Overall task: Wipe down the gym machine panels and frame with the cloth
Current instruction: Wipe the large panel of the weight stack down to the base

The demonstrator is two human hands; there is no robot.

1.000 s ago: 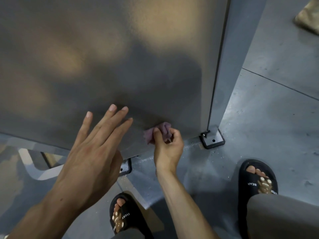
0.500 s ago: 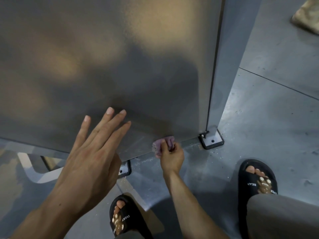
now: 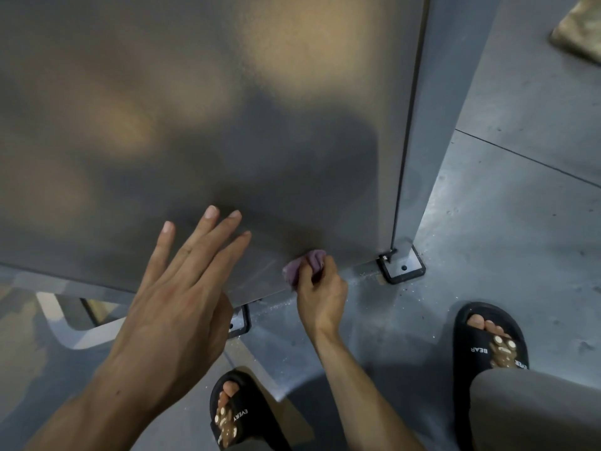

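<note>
Large grey metal panel (image 3: 195,125) fills the upper left of view, matte, with dull warm reflections. Lower edge runs diagonally, down to the right.

Left hand (image 3: 175,301) spread flat, fingers straight and slightly fanned, fingertips lying over the lower part of the panel; whether the palm presses the surface, cannot tell.

Right hand (image 3: 320,296) lower and to the right, fingers curled, gripping a bunched purple cloth (image 3: 304,265). Cloth pressed against the panel right at its bottom edge, near the right-hand corner. Forearm reaching up from the bottom of view.

Vertical frame post (image 3: 432,131), lighter grey, just right of the panel, a thin dark seam between them. Foot of the post on a black-edged base plate (image 3: 405,266) with a bolt hole, sitting on the floor just right of the cloth. Second similar plate (image 3: 239,322) partly hidden behind the left hand.

Grey floor (image 3: 504,222), speckled with pale dust near the machine base, one seam line crossing upper right.

Two black slide sandals: left sandal (image 3: 234,415) printed "EVERY", right sandal (image 3: 487,343) printed "BEAR". Grey trouser leg (image 3: 536,408) at lower right.
</note>
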